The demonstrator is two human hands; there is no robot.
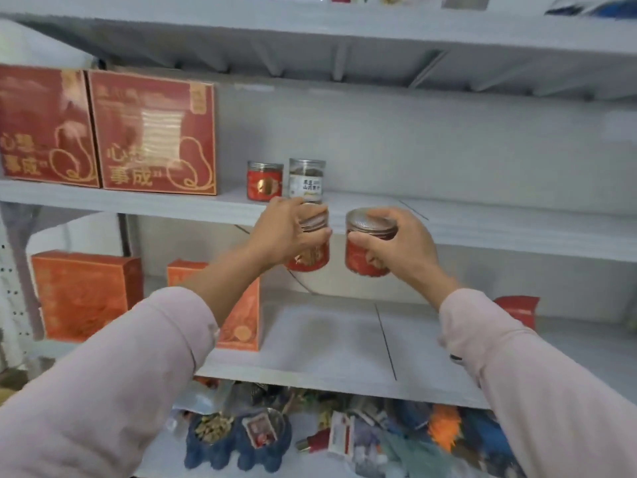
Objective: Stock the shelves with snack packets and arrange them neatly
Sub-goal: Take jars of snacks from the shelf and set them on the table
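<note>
My left hand (287,232) grips a red snack jar with a silver lid (310,258), raised just in front of the middle shelf edge (482,225). My right hand (396,246) holds a second red jar (362,262) by its silver lid, close beside the first. On the middle shelf behind them stand a red jar (264,181) and a clear jar with a white label (306,179), side by side. Both arms wear pale pink sleeves.
Two large red gift boxes (155,136) stand at the left of the middle shelf. The lower shelf (327,343) carries orange boxes (86,294) on the left and a red packet (517,310) on the right. Below it lie several mixed snack packets (344,432).
</note>
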